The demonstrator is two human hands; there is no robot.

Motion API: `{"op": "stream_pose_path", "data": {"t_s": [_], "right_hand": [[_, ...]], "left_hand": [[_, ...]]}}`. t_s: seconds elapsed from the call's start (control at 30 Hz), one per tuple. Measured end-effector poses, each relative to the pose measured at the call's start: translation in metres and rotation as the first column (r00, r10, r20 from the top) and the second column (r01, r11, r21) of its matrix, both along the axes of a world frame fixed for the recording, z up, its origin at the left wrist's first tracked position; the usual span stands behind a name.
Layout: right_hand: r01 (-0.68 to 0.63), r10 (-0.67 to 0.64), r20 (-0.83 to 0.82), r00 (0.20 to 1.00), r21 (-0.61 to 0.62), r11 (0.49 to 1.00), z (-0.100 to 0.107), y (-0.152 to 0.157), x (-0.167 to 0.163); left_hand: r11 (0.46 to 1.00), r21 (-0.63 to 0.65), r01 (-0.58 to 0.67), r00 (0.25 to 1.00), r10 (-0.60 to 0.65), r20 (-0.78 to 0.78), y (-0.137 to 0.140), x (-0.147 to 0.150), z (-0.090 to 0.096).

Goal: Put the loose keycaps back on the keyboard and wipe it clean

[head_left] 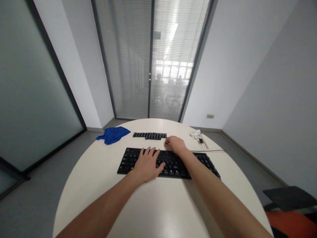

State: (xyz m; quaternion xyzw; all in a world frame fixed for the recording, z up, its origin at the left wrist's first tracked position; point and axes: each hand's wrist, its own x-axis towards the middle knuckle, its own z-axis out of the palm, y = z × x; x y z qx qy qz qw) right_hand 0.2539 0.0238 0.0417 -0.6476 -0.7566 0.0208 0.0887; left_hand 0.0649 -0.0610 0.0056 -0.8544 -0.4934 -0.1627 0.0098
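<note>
A black keyboard (170, 162) lies across the table in front of me. My left hand (148, 165) rests flat on its left half, fingers spread over the keys. Just beyond the keyboard's back edge, my right hand (174, 144) is closed in a pinch, close to the table top. What its fingertips hold, if anything, is too small to make out. Loose black keycaps (153, 136) are lined up in rows behind the keyboard, and the right end of these rows sits right beside my right hand.
A crumpled blue cloth (114, 135) lies at the back left of the round white table (148, 205). At the back right are a white crumpled tissue (195, 133), a small black piece (201, 140) and a thin stick (205, 141). A cable (210, 150) runs right. An orange-seated chair (289, 224) stands lower right.
</note>
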Motion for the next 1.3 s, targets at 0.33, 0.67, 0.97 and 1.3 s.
{"op": "stream_pose_path", "data": {"t_s": [0.33,0.67,0.97,1.3], "right_hand": [[-0.130,0.178,-0.504,0.845,0.129,0.983,-0.008,-0.047,0.030],[-0.234,0.258,-0.640,0.723,0.125,0.964,-0.026,-0.066,0.037],[-0.239,0.244,-0.648,0.722,0.097,0.966,-0.024,-0.065,0.038],[-0.268,0.280,-0.600,0.749,0.111,0.957,-0.025,-0.066,0.041]], "left_hand": [[1.000,0.008,0.002,1.000,-0.002,-0.012,-0.001,0.000,-0.001],[1.000,0.015,0.003,0.999,-0.002,-0.032,0.001,0.000,-0.005],[0.973,0.125,0.196,0.977,-0.205,0.062,-0.004,0.004,0.006],[0.960,0.116,0.256,0.962,-0.264,0.067,-0.003,0.005,0.004]]}}
